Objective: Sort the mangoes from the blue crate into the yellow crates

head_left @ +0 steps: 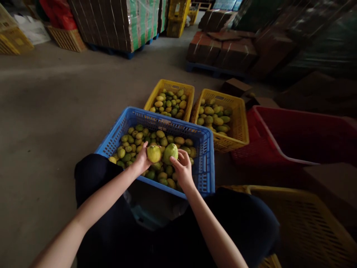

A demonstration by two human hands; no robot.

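Note:
My left hand [142,160] is closed around a yellow-green lemon [154,154]. Beside it, my right hand [183,168] grips a greener lemon [170,153], thumb on the near side and fingers around its right. The two fruits are held close together above a blue plastic crate [208,163]. Many loose lemons [136,136], green to yellow, fill the crate's left and middle, partly hidden by my hands. The crate stands in front of my knees.
Two yellow crates [192,108] [244,121] of lemons stand just beyond the blue one. A red bin [259,126] is at the right, with another yellow crate [304,212] near my right knee. Stacked cartons [220,50] sit on pallets farther back.

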